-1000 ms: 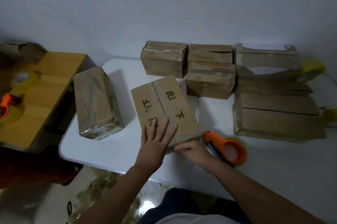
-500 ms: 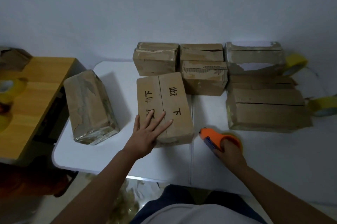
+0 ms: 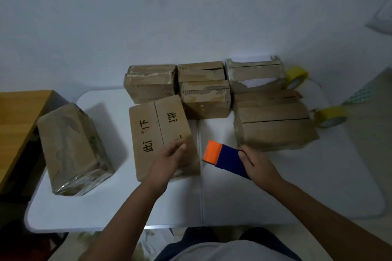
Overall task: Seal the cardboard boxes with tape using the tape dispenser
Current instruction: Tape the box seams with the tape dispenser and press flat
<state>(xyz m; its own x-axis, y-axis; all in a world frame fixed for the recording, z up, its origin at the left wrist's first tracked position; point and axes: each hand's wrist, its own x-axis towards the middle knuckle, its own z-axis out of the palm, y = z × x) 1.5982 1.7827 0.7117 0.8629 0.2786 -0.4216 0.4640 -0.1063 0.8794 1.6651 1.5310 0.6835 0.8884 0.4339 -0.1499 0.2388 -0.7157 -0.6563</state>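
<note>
A cardboard box [image 3: 157, 129] with black printed characters and an unsealed centre seam lies on the white table [image 3: 297, 186]. My left hand [image 3: 167, 161] rests on its near right part, fingers loosely bent over the top. My right hand [image 3: 257, 163] grips the orange and blue tape dispenser [image 3: 224, 155], lifted just right of that box, its orange end pointing toward the box.
A plastic-wrapped box [image 3: 72, 146] stands at the left. Several more cardboard boxes [image 3: 203, 95] line the back, with a larger one [image 3: 273, 124] at the right. Two yellow tape rolls [image 3: 297, 77] [image 3: 331, 116] lie at the far right. A wooden table [image 3: 19, 116] adjoins at the left.
My right hand took hold of the tape dispenser and lifted it off the table toward the box. My left hand slid to the right along the box top.
</note>
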